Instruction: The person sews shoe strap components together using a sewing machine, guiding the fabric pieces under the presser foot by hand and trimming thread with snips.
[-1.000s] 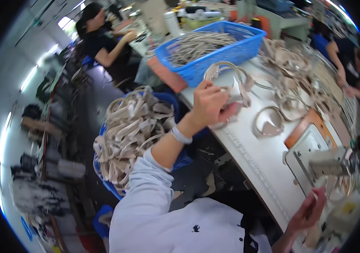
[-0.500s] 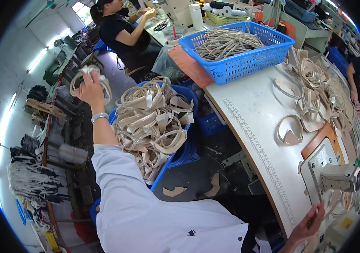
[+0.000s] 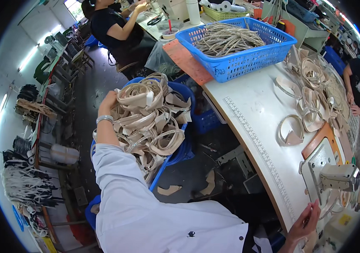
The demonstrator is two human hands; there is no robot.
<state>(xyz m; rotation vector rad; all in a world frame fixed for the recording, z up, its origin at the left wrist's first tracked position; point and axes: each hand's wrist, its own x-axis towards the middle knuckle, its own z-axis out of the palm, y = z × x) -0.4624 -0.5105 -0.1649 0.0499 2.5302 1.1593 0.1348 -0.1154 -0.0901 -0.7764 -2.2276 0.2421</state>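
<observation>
My left hand (image 3: 110,102) grips the left side of a looped bundle of beige strips (image 3: 135,101) at the top of a heaped pile. Its fingertips are partly hidden by the bundle. More looped beige strips (image 3: 167,139) fill the blue basket (image 3: 159,177) beneath, some with glossy, clear-looking edges. On the right, my right hand (image 3: 307,221) rests at the front edge of the white table (image 3: 247,101), near the sewing machine's metal plate (image 3: 315,168). Its fingers are stretched out, and nothing shows in them.
A blue crate (image 3: 239,63) of thin grey-brown strips stands on the table's far end. Beige loops (image 3: 291,130) lie along the right side. Cut scraps (image 3: 169,190) are on the floor. One co-worker (image 3: 112,33) sits ahead; another (image 3: 359,84) is at far right.
My left hand has moved right and down, bringing the looped bundle from beside the basket onto the pile. My right hand stays by the machine. The view has shifted slightly.
</observation>
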